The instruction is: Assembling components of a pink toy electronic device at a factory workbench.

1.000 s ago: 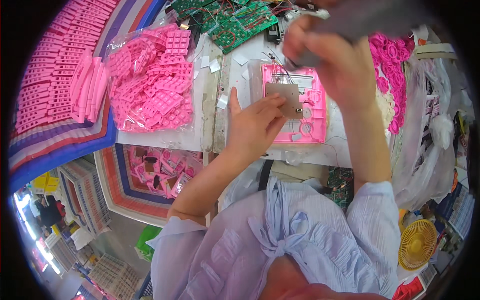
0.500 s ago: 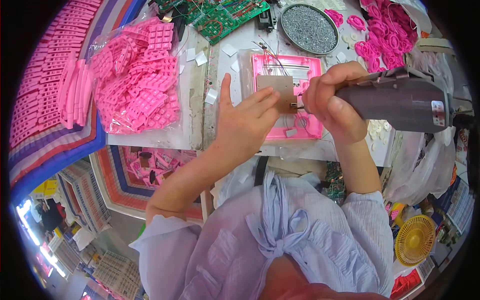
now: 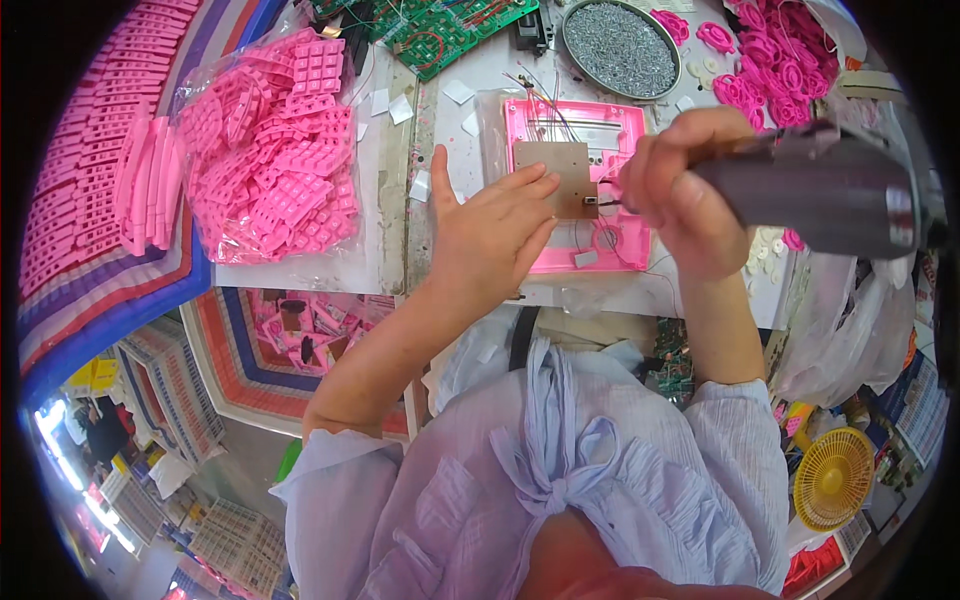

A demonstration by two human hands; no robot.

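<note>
A pink plastic case (image 3: 632,258) lies open-side up on the table, with thin coloured wires rising at its far left. Inside it sits a brown circuit board (image 3: 565,158). My left hand (image 3: 482,232) rests over the board's left part, thumb spread out and fingers stretched flat. A dark, thick-bodied electric screwdriver (image 3: 825,195) lies sideways in my right hand (image 3: 700,200), fingers wrapped round its front end. Its thin bit points left toward the board's right edge, beside a small black part there. Whether the tip touches anything, I cannot tell.
A round metal tray (image 3: 680,72) of screws stands behind the case. Green circuit boards (image 3: 450,35) lie at the far side. On the left is a clear bag of pink keypad pieces (image 3: 270,170); pink rings (image 3: 765,75) are heaped far right. White squares (image 3: 400,108) lie scattered.
My right hand and the screwdriver have shifted a little to the right, away from the board. My left hand has moved slightly left and stays on the board.
</note>
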